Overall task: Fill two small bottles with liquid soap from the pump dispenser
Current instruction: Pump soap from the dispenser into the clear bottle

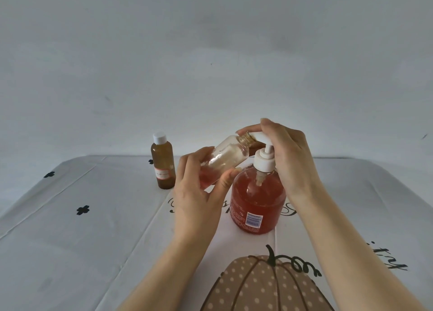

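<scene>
My left hand wraps the clear small bottle, tilted with its threaded mouth right against the nozzle of the pump dispenser, which stands on the surface. A little pink soap pools at the bottle's low end. My right hand curls over the pump head, thumb and forefinger at the spout. I judge the fill barely begun. I should hold the mouth snug under the spout, press in slow, full strokes, and steady the dispenser against tipping. The capped brown bottle stands apart on the left.
</scene>
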Motion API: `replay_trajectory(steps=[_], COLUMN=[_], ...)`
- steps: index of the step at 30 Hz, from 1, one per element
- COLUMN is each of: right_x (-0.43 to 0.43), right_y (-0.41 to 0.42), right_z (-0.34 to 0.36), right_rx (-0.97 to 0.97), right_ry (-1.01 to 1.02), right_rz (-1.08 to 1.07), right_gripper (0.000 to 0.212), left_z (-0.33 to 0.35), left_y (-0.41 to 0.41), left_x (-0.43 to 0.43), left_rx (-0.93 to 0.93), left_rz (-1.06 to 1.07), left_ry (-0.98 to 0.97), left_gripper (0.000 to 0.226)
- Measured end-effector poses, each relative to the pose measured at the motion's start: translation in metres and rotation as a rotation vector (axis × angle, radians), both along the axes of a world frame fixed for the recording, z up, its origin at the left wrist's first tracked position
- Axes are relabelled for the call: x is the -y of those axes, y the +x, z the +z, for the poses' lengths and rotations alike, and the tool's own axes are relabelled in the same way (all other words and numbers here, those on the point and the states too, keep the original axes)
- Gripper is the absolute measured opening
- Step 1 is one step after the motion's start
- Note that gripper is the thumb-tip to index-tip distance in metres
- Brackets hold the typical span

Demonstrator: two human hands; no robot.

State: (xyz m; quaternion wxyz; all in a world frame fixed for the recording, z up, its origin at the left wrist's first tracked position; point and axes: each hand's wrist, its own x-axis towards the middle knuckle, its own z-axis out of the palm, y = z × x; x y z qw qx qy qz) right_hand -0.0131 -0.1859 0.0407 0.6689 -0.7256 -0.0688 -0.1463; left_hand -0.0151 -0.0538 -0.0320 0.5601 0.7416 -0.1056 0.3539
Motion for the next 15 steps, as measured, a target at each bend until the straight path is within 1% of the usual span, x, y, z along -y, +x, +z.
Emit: replay_trajectory(steps=[4, 11, 15], right_x=[-0.0012, -0.004, -0.0028], right_y=[-0.0019, -0.0025, -0.0026], right_z=[0.0039, 0.0058, 0.0043], right_rx=[-0.039, -0.047, -0.042], right_ry=[0.007, 0.031, 0.03], right_rz=[0.009, -0.003, -0.005], right_gripper=[0.041, 0.05, 0.047], left_z=[-0.0002, -0.001, -0.0011], left_y=[0.0, 0.0024, 0.0004], left_x=[-0.0003, -0.0002, 0.0006], left_rx=[-0.011, -0.007, -0.009], left_rz=[-0.001, 0.006, 0.006], left_ry=[-0.018, -0.014, -0.014], left_gripper=[0.055, 0.052, 0.044])
